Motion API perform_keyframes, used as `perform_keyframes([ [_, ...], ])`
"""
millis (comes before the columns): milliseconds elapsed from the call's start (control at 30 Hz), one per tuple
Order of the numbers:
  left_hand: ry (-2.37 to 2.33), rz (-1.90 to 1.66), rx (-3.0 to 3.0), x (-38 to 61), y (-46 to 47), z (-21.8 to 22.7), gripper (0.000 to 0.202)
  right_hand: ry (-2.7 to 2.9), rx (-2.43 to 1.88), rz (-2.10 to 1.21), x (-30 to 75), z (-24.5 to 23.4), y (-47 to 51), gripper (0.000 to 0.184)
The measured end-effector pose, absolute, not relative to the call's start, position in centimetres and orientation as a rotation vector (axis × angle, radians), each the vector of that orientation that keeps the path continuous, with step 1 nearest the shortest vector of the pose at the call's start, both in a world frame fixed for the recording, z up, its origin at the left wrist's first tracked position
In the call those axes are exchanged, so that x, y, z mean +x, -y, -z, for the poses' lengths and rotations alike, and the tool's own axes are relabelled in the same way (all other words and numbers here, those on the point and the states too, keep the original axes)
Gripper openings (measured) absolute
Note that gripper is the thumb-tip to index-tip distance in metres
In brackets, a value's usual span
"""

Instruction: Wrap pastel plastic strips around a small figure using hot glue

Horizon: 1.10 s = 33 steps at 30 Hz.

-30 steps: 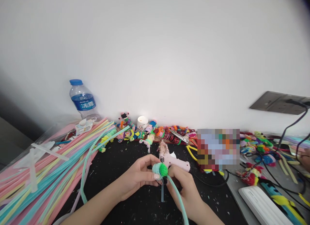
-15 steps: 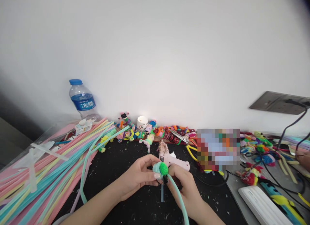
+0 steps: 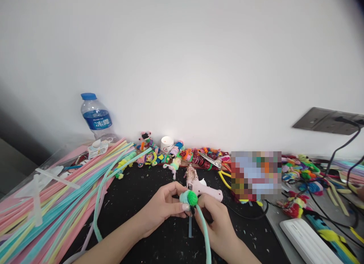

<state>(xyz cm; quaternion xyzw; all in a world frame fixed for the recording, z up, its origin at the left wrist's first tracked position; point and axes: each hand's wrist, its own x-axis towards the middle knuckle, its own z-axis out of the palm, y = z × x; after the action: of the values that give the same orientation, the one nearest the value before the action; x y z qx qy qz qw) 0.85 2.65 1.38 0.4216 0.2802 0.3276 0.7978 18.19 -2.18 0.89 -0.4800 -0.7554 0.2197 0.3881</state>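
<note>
Close above the black mat, my left hand (image 3: 166,207) pinches a small pipe-cleaner figure (image 3: 185,197) between thumb and fingers. The figure has a pale mint coiled part, a bright green round end and a black bit below. My right hand (image 3: 214,214) is closed at the green end, fingers curled round a mint pipe cleaner (image 3: 204,230) whose loose length hangs toward me. Its fingertips are partly hidden. Just behind my hands lies a pale pink glue gun (image 3: 206,190). Below the figure shows a translucent stick (image 3: 190,227).
A bundle of pastel pipe cleaners (image 3: 74,195) covers the left side, with a water bottle (image 3: 97,118) behind. Finished figures, a paper cup (image 3: 167,143) and scissors (image 3: 212,160) line the wall. At right are a white power strip-like block (image 3: 307,239), cables and a person's hand (image 3: 361,192).
The loose end of the mint pipe cleaner has swung left and hangs straighter. My hands and the figure have barely moved. At the right edge, the other person's hand has drawn back.
</note>
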Motion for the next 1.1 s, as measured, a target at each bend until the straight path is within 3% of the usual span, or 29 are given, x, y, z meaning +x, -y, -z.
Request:
perform_keyframes([
  [367, -0.606, -0.686, 0.836, 0.52, -2.86, -0.76, 0.040, 1.844, -1.195, -0.571, 18.55, -0.92, 1.78, 0.016],
  [1100, -0.627, -0.793, 1.003, 0.96, -2.72, -1.39, 0.032, 1.875, -1.244, -0.423, 18.15, -1.04, 1.74, 0.022],
])
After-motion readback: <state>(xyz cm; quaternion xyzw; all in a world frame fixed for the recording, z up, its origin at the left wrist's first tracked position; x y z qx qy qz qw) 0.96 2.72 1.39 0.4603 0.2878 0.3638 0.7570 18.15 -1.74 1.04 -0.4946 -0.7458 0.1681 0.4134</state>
